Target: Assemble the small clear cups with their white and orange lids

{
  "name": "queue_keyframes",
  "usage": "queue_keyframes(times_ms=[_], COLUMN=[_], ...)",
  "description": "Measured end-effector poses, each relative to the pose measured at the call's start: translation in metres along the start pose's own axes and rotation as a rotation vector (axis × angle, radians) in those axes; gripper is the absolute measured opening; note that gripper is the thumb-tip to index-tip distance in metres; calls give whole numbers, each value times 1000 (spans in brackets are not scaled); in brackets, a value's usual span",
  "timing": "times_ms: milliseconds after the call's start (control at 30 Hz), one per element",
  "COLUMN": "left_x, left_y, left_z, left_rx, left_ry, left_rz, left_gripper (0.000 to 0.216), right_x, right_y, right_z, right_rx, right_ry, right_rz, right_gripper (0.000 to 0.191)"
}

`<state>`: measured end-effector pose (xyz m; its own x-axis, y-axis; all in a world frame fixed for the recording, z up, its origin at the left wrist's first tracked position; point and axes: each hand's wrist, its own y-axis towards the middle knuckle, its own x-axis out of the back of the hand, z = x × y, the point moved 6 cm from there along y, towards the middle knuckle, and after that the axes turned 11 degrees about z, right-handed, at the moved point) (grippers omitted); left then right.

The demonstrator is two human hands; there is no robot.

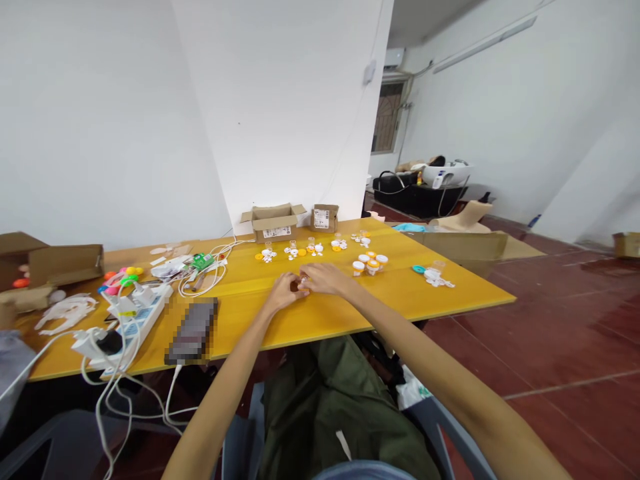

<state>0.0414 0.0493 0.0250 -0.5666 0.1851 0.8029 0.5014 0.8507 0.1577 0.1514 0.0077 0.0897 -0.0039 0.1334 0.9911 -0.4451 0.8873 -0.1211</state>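
Over the middle of the yellow table [235, 327], my left hand [284, 292] and my right hand [321, 277] meet with curled fingers. Something small and pale seems to be pinched between them, but the fingers hide most of it. Beyond the hands lie small piles of white pieces [269, 256] with orange lids [302, 253] and clear cups [311, 241]. Right of my right hand stands a cluster of small tubs [371, 265] with white and orange parts. Farther right, a teal lid [419, 269] rests beside more white pieces [440, 279].
An open cardboard box [275, 223] and a smaller box [325, 218] stand against the wall. On the left are a phone [193, 331], a power strip [145, 320] with trailing white cables, colourful balls [123, 277], a green circuit board [203, 261] and another carton [65, 265].
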Motion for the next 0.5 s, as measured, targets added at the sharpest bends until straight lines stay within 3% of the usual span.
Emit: queue_keyframes(times_ms=[167,500], left_x=[-1,0], left_y=[1,0], left_z=[0,-1], left_rx=[-6,-8], left_ry=[10,-26], left_rz=[8,4], left_gripper=[20,20], right_x=[-2,-8], right_y=[0,3], right_z=[-3,-9], right_rx=[-42,-20], right_ry=[-22,72], right_rz=[-25,-37], right_gripper=[35,31])
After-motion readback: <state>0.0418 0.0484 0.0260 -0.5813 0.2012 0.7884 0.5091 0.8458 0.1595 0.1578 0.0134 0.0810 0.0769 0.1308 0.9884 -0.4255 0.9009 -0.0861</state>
